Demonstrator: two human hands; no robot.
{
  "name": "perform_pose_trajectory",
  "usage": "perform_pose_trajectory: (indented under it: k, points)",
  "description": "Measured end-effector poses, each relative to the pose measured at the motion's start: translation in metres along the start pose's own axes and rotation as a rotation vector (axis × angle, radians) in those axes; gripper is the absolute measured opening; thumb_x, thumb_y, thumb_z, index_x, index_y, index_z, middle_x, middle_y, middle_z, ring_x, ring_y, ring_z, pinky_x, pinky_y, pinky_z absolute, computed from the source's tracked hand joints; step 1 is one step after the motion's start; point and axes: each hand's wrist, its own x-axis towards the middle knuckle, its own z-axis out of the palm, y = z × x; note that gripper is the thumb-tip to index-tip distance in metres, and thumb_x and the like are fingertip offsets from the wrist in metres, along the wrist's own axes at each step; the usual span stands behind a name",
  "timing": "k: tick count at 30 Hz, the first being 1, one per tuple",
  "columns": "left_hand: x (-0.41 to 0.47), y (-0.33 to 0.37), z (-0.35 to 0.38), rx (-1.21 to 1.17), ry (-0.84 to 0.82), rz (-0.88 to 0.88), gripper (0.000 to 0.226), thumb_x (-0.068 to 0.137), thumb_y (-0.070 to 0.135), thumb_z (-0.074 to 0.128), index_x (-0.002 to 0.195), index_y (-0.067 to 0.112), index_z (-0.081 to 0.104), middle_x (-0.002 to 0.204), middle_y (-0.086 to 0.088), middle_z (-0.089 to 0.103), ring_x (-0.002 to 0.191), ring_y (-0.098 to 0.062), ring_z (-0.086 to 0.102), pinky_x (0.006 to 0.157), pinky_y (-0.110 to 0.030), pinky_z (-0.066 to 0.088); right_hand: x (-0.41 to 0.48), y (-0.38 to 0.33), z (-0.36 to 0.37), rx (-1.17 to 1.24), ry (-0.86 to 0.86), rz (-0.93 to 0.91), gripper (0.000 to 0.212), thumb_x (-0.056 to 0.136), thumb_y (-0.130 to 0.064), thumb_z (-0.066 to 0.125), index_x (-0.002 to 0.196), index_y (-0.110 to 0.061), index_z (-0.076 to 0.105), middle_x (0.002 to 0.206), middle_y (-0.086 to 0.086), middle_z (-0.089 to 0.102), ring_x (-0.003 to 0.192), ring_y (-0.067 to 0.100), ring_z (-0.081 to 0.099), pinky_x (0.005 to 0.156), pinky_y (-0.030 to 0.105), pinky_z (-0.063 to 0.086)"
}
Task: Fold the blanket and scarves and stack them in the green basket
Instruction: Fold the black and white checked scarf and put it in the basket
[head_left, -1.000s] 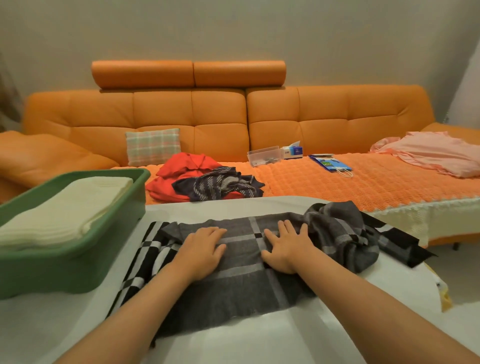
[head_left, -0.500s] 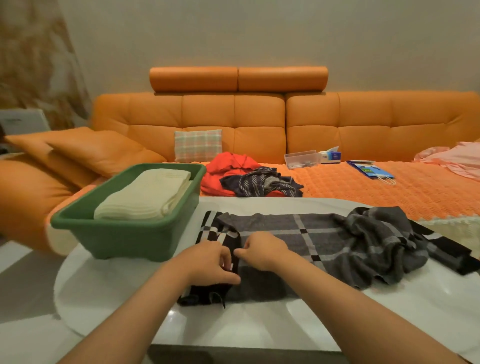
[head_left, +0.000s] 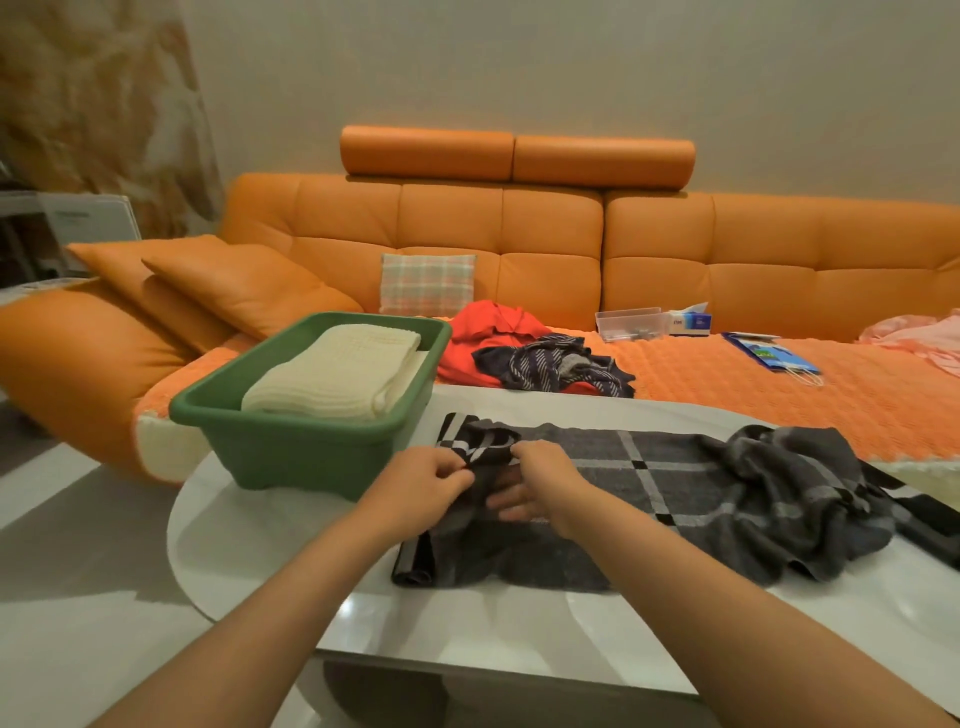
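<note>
Here, left hand (head_left: 415, 486) and right hand (head_left: 548, 478), both in pinch grip on one grey scarf (head_left: 675, 483).

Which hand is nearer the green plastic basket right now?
Left. The left hand grips the end of the grey checked scarf just in front of the green plastic basket, by its near right corner. The right hand holds the same end, further right.
</note>
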Motion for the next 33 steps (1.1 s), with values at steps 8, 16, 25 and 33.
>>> perform_pose_trajectory:
  k: [8, 16, 25, 33]
  points:
    - [0.017, 0.052, 0.024, -0.411, -0.140, 0.082, 0.015, 0.095, 0.012, 0.061, 0.095, 0.017, 0.076, 0.086, -0.002, 0.075, 0.071, -0.006, 0.068, 0.068, -0.027, 0.057, -0.021, -0.017, -0.046, 0.038, -0.025, 0.011, 0.036, 0.094, -0.041, 0.059, 0.110, -0.009, 0.065, 0.092, 0.009, 0.069, 0.081, 0.026, 0.068, 0.074, 0.040, 0.059]
    - [0.040, 0.082, 0.063, -0.241, -0.084, 0.299, 0.025, 0.092, 0.015, 0.061, 0.095, 0.038, 0.070, 0.100, 0.014, 0.071, 0.095, -0.004, 0.066, 0.090, -0.032, 0.053, -0.022, -0.012, -0.130, -0.127, 0.369, -0.120, 0.028, 0.095, -0.020, 0.061, 0.116, -0.003, 0.063, 0.096, 0.011, 0.065, 0.075, 0.022, 0.064, 0.055, 0.035, 0.055]
    - [0.020, 0.052, 0.083, 0.417, -0.587, 0.238, 0.099, 0.072, 0.068, 0.069, 0.151, 0.047, 0.014, 0.161, 0.021, -0.005, 0.150, -0.015, 0.002, 0.120, -0.046, 0.023, -0.020, 0.038, -0.208, -0.862, 0.468, 0.047, 0.020, 0.084, -0.029, 0.068, 0.089, -0.010, 0.072, 0.079, 0.009, 0.072, 0.076, 0.025, 0.072, 0.075, 0.042, 0.061]
    - [0.013, 0.043, 0.068, 0.514, -0.565, 0.240, 0.051, 0.072, 0.075, 0.060, 0.115, 0.050, 0.045, 0.127, 0.016, 0.031, 0.120, -0.010, 0.031, 0.104, -0.035, 0.037, -0.027, 0.048, -0.203, -1.223, 0.268, 0.070, 0.031, 0.079, -0.043, 0.074, 0.072, -0.020, 0.054, 0.070, -0.003, 0.055, 0.070, 0.019, 0.058, 0.067, 0.032, 0.048]
